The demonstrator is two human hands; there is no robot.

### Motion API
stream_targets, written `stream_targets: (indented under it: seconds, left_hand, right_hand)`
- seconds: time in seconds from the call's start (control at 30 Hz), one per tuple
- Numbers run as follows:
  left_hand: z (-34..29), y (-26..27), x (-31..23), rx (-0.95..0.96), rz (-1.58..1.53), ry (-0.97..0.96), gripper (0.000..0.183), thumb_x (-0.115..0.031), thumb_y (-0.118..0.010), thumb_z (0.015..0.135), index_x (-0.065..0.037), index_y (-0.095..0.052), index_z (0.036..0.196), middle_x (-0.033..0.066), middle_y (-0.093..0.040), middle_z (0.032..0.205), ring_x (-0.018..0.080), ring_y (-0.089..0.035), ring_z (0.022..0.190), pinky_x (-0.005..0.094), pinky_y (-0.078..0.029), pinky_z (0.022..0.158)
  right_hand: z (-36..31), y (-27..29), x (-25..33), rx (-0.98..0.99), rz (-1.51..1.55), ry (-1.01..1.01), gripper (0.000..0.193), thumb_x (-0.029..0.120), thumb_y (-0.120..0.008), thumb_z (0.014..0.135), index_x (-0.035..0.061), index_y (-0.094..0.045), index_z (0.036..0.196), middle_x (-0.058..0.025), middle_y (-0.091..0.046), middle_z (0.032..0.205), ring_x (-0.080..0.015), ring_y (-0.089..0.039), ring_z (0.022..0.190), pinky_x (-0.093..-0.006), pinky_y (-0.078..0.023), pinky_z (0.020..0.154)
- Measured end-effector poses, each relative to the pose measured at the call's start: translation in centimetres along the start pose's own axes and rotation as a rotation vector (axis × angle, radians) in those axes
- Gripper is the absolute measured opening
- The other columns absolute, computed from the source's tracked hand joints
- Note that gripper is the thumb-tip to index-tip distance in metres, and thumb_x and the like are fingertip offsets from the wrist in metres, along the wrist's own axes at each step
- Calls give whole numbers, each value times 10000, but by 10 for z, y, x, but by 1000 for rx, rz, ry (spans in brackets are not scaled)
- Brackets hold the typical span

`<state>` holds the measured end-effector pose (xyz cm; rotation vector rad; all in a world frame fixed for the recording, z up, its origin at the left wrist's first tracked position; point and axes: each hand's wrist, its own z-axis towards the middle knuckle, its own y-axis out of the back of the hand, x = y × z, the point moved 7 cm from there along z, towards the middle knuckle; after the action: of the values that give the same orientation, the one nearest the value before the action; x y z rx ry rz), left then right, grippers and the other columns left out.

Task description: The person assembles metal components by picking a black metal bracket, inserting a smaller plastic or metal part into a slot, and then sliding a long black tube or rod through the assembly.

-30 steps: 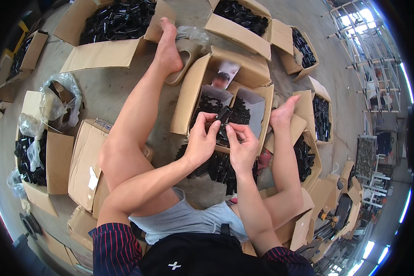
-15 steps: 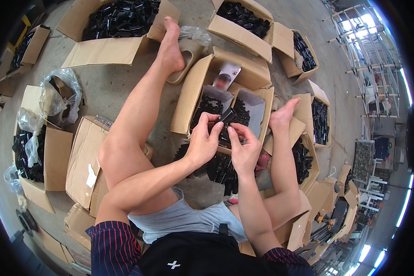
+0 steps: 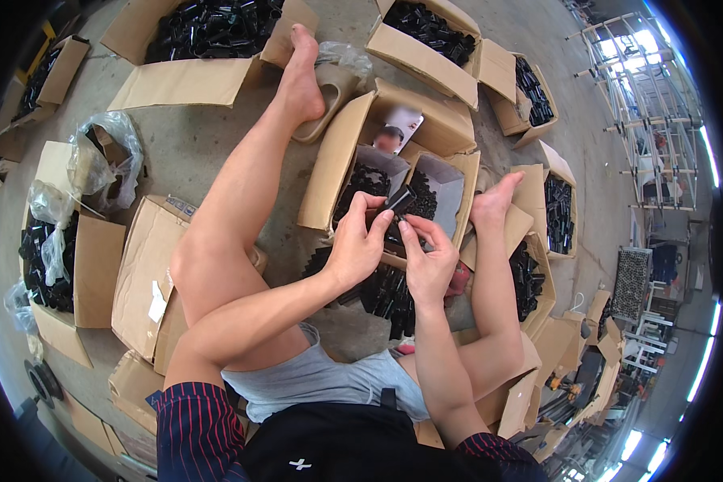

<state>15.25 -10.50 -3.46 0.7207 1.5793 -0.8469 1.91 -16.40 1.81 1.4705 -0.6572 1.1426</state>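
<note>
My left hand (image 3: 360,243) is closed round a short black plastic tube-like part (image 3: 402,198), tilted with its far end up to the right. Close beside it, my right hand (image 3: 430,255) has thumb and forefinger pinched at the part's near end; anything small between them is hidden. Both hands hover over the near edge of an open cardboard box (image 3: 328,181). Inside that box stand two grey trays (image 3: 444,178) with many small black pieces (image 3: 422,195). Below my hands, several black parts (image 3: 387,296) lie in a pile between my legs.
Around me stand open cardboard boxes of black parts, such as a large one (image 3: 177,87) at far left and another (image 3: 96,269) at left. A flat white-edged item (image 3: 410,120) leans inside the middle box. A tan clog (image 3: 329,96) lies by my left foot. Metal racks (image 3: 643,120) stand at right.
The black part has tipped slightly in my left hand's fingers. Both hands stay in nearly the same place, and the surroundings have shifted only slightly in view.
</note>
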Motion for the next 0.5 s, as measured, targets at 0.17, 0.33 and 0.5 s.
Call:
stream_targets:
  seconds: [0.17, 0.33, 0.5]
  left_hand:
    - [-1, -1, -1, 1, -5, -3, 203, -107, -593, 1011, 3, -504, 1156, 166, -681, 984, 236, -676, 900, 366, -523, 805]
    - [-1, 0, -3, 1, 24, -6, 203, -105, -594, 1008, 5, -503, 1152, 169, -675, 987, 247, -677, 906, 373, -525, 808]
    - [-1, 0, -4, 7, -6, -6, 204, -102, -593, 1003, 6, -500, 1150, 183, -670, 1001, 286, -679, 935, 391, -521, 834]
  right_hand:
    - [-2, 1, -1, -51, -126, 20, 181, 136, -740, 928, -20, -734, 1020, -121, -742, 934, -192, -699, 884, -313, -524, 830]
    - [-3, -3, 13, -82, -221, 125, 186, 172, -718, 947, -11, -719, 979, -131, -719, 970, -239, -688, 898, -341, -518, 827]
    - [-3, -6, 9, 0, -230, 105, 188, 168, -698, 957, -17, -692, 990, -134, -713, 982, -248, -686, 906, -350, -518, 825]
